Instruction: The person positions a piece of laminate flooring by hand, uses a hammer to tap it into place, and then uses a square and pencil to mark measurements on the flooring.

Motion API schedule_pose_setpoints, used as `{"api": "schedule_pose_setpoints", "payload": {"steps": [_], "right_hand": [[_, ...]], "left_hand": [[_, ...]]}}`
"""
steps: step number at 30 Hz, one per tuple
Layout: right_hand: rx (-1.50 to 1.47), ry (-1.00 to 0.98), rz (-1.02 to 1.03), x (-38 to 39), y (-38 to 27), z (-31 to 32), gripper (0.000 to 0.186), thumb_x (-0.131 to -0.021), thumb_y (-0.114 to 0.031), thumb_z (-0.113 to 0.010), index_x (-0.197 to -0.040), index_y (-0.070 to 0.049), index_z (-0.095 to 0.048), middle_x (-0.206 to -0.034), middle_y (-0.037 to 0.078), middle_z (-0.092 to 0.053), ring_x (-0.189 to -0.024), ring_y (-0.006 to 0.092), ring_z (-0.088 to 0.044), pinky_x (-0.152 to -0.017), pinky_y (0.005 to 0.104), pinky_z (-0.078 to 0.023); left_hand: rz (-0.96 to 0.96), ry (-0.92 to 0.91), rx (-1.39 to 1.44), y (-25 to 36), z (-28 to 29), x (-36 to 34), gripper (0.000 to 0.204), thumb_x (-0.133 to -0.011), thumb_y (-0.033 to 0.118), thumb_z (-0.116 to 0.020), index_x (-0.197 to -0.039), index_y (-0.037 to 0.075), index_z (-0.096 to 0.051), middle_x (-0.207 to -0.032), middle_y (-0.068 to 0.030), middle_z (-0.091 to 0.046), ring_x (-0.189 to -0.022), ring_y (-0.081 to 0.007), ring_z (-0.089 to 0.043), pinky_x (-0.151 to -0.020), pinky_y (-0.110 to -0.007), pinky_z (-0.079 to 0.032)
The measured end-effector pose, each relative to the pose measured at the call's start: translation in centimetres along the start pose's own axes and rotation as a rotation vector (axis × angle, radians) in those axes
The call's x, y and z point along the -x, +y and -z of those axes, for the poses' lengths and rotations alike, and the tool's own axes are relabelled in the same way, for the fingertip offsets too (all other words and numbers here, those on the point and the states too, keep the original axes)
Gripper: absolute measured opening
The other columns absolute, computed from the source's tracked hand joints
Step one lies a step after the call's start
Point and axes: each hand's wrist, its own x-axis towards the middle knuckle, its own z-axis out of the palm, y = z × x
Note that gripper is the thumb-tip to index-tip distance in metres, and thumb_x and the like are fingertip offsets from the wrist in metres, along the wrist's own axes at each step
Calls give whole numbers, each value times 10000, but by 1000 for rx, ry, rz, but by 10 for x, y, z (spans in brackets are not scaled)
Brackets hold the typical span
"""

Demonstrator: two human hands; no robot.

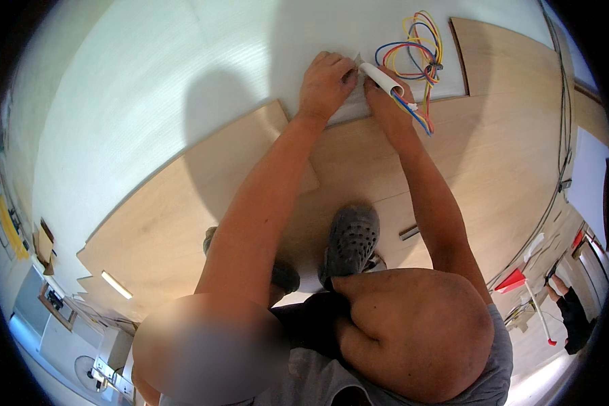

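A white plastic conduit [381, 79] stands up at a slant from the floor, with red, yellow and blue wires coming out of its upper end. My left hand [327, 80] is close to its base on the left, fingers curled in a pinch against the pale underlay sheet [237, 47]. A small translucent flap [358, 60] sticks up between my hands; what my left fingers hold is too small to make out. On the near right side, my right hand [389, 108] is bent around the conduit's base, its fingers mostly hidden behind the conduit and wires.
A loose coil of wires [426, 64] lies beyond my right hand. Wood-look floor planks [358, 155] meet the underlay in a stepped edge. My grey clogs [354, 237] rest on the planks, near a short dark strip [409, 233]. Cables [563, 135] run along the right.
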Motion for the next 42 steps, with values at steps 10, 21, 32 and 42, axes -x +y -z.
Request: {"api": "schedule_pose_setpoints", "payload": {"steps": [10,21,32,42], "right_hand": [[203,32,-234,7,-9,10,255,-928,-245,-689,-1043,-22,-642,-927,237,-722,-876,467,-700,-748,546,-532],[478,-127,-255,192,12,106,480,-915,-316,-770,-1299,-77,-611,-1237,169,-622,-1107,386,-625,-876,505,-544],[227,-124,-188,217,52,118,427,-831,-190,-800,-1190,-68,-602,-1094,140,-632,-998,351,-671,-807,457,-581],[371,-123,-211,148,6,61,365,-868,-292,-762,-1118,-80,-604,-1059,141,-615,-905,366,-694,-745,493,-581]], "left_hand": [[84,38,95,-1,-1,-4,220,-808,116,-789,-1008,74,-708,-968,-86,-717,-938,-326,-643,-869,-451,-525],[-125,-164,-186,8,7,30,368,-864,221,-765,-1202,99,-681,-1357,-136,-592,-1263,-361,-540,-1055,-491,-464],[-154,-293,-317,28,12,52,486,-957,277,-675,-1410,114,-615,-1575,-142,-447,-1469,-328,-400,-1208,-483,-367],[-148,-201,-108,8,14,52,247,-948,85,-631,-1168,-25,-654,-1471,-173,-560,-1406,-371,-484,-1205,-454,-386]]}}
